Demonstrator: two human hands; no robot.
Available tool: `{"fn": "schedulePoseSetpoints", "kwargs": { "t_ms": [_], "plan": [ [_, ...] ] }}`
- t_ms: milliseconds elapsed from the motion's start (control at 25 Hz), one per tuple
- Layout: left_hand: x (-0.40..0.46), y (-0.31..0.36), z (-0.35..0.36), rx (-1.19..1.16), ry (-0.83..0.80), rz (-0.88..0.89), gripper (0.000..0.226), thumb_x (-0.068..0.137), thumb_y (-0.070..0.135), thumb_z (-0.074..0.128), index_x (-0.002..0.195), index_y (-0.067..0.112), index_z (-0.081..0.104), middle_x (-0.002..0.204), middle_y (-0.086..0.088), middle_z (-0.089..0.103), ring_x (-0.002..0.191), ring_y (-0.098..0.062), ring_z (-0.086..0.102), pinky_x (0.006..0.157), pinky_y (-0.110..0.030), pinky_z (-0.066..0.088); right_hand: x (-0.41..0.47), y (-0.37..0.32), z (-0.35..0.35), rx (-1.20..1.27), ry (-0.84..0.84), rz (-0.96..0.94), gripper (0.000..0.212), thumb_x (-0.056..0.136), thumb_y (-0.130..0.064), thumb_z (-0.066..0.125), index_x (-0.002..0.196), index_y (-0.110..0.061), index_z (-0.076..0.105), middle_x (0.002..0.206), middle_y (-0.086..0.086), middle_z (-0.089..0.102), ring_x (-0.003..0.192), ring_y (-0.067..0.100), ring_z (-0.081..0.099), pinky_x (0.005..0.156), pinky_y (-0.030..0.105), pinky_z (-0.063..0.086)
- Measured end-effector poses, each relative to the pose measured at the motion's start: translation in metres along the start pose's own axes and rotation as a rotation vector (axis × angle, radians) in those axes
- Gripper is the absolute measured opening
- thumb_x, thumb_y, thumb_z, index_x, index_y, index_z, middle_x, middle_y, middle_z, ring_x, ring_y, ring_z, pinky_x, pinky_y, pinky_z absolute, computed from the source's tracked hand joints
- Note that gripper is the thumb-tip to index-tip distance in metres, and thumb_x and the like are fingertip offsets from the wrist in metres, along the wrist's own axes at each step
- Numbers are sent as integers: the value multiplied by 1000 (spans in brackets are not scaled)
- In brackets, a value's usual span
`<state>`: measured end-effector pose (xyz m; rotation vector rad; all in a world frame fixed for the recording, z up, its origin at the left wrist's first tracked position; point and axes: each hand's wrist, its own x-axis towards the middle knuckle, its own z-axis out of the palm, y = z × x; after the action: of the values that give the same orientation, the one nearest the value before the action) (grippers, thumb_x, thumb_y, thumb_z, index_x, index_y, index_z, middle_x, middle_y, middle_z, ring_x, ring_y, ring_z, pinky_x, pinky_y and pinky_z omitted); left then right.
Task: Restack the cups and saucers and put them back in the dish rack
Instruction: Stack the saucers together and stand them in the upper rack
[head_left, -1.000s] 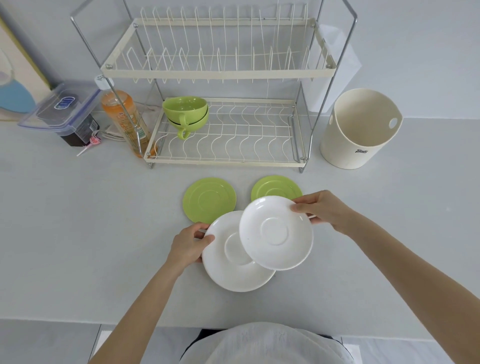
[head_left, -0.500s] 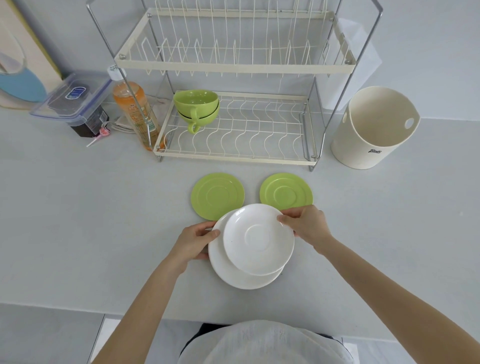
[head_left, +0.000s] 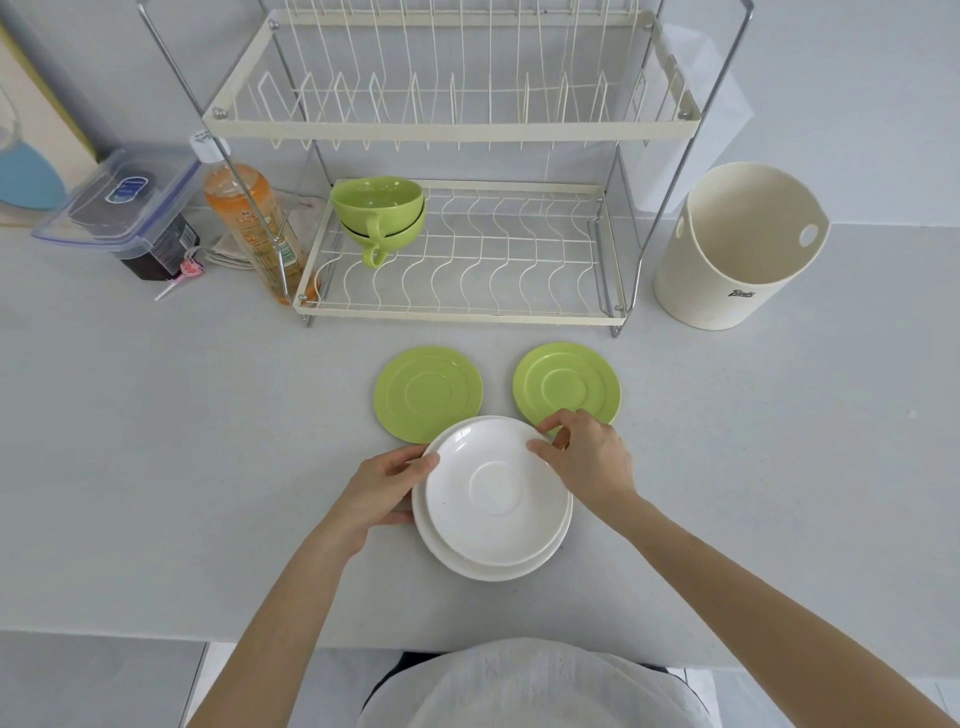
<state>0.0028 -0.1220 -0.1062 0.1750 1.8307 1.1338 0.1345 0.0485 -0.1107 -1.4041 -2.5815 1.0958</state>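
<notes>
Pale grey table (head_left: 156, 441) runs to a plain wall, and on it, well beyond the fingers, stands the two-tier dish rack (head_left: 457, 312). Its upper tier looks bare and its lower tier carries only two green cups (head_left: 379, 210) nested one in the other at the far left corner, so the cup part of the job appears done for the green pair; no white cups are visible anywhere. Off to the right of the right hand and further back sits a cream utensil holder (head_left: 737, 249); far left of the left hand are an orange bottle (head_left: 249, 223) and a lidded plastic box (head_left: 119, 202). Directly between the two hands lies the stack of two white saucers (head_left: 498, 493), the upper one seated on the lower but slid slightly toward the rack, so the stack looks made, though not squared. The left hand (head_left: 379, 488) holds the stack's left rim with curled fingers, thumb on top; the right hand (head_left: 587, 457) pinches the upper saucer's far right rim, fingers narrow. Just beyond the fingers, a left green saucer (head_left: 426, 389) touches or slips under the white stack's far edge, and a right green saucer (head_left: 566, 384) lies partly behind the right hand's fingers. Both green saucers lie single and unstacked, and no saucer is in the rack yet; I judge the task roughly half done.
</notes>
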Motion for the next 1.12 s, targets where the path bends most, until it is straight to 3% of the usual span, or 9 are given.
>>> {"fn": "schedulePoseSetpoints", "kwargs": {
  "t_ms": [240,360,520,640,720,800,960,1120],
  "plan": [
    [1,1,0,19,-13,9,20,88,24,57,107,28,60,90,9,66,77,-6,64,52,-13,54,16,10,-11,237,-17,10,23,86,-28,58,99,-10,67,70,-4,57,74,19,56,78,33,50],
    [0,1,0,22,-8,11,18,88,25,57,105,29,60,90,9,66,78,-6,64,53,-14,54,36,22,-34,307,113,62,27,88,-23,56,107,-6,62,87,7,61,83,26,60,88,47,51],
    [1,0,0,21,-6,14,18,88,25,57,105,29,60,91,7,66,79,-8,65,61,-20,54,58,43,-50,187,72,198,42,87,-27,57,122,-5,51,117,16,60,101,35,62,94,44,48],
    [1,1,0,19,-12,11,18,88,25,58,105,28,60,92,6,67,81,-9,65,63,-21,55,62,45,-45,311,-3,305,39,86,-18,60,121,-1,51,105,15,65,69,24,65,83,34,54],
    [2,1,0,13,-15,4,21,87,25,58,108,27,60,94,5,67,83,-10,65,66,-22,55,65,45,-43,418,1,362,33,84,-12,62,115,0,56,85,12,64,52,15,60,65,26,58],
    [2,1,0,12,-13,-2,23,87,26,58,110,27,60,96,4,67,84,-12,65,67,-24,55,68,45,-44,495,-11,400,28,83,-8,63,109,0,58,69,7,61,41,9,60,44,15,54],
    [1,0,0,9,-14,-2,23,87,26,58,110,26,61,96,3,67,83,-11,65,66,-23,55,65,47,-46,686,-81,429,25,86,-4,59,111,-2,59,70,7,60,61,16,60,44,16,53],
    [1,1,-1,4,-16,-3,22,87,26,59,109,26,61,94,3,67,81,-10,65,63,-21,55,52,44,-46,866,-114,410,7,89,-3,53,90,-8,57,76,6,60,67,16,60,48,15,54]
  ]
}}
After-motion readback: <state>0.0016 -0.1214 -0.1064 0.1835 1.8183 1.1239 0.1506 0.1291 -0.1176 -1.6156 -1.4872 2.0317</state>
